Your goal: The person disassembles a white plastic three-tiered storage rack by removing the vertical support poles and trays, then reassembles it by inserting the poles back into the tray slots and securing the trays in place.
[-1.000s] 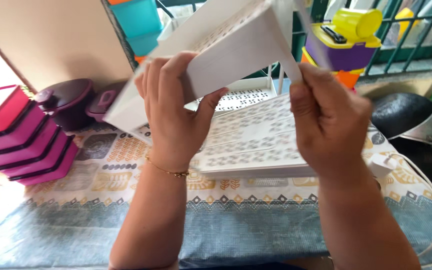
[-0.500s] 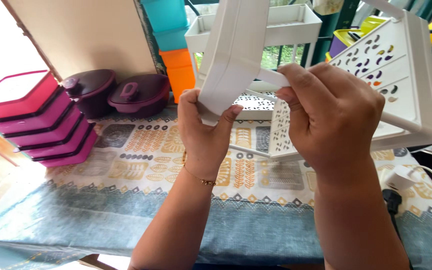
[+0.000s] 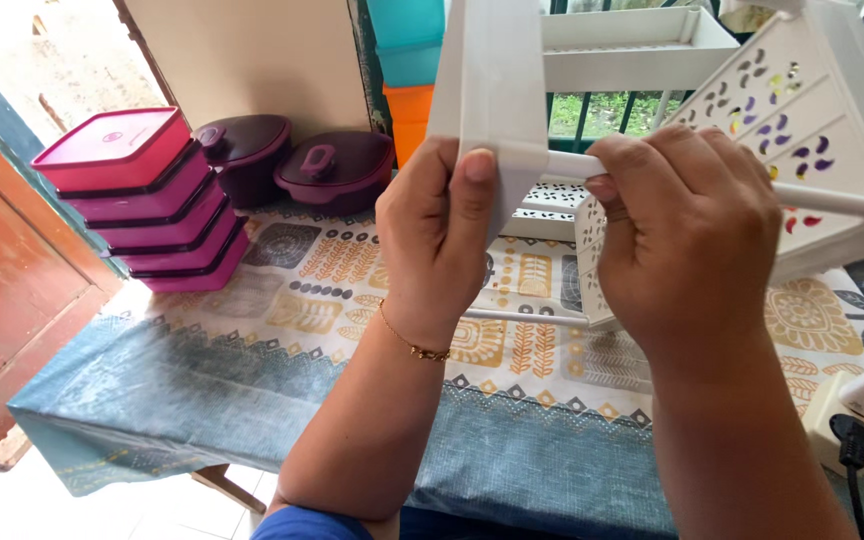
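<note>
a view looking down at a person's two bare hands, raised above a table. the left hand [image 3: 442,235] is clenched around the lower edge of a flat white plastic panel [image 3: 492,80], thumb pressed on its front face, a thin gold bracelet [image 3: 414,347] at the wrist below. the right hand [image 3: 687,240], just to the right of the left, is closed around a thin white rod [image 3: 567,165] that runs between the two hands and meets the panel at the left thumb. beyond the right hand, up and to its right, the rod continues along a white perforated shelf [image 3: 802,130] with leaf-shaped cutouts, tilted and held off the table. a second white shelf tray [image 3: 632,45] sits behind and above both hands.

below the hands lies a tablecloth [image 3: 282,310], cream with yellow and grey patterned squares, edged in blue-grey where it hangs over the table's near side. far to the left of the left hand stands a stack of pink lidded boxes [image 3: 142,200]. just beyond them, up and left of the left hand, are two dark purple lidded pots [image 3: 297,165]. behind the left hand, teal and orange containers [image 3: 407,70] are stacked against a beige wall [image 3: 252,50]. below and right of the right hand, a white power strip [image 3: 852,415] with a black plug lies on the cloth. at far left is a reddish wooden door [image 3: 2,270].
</note>
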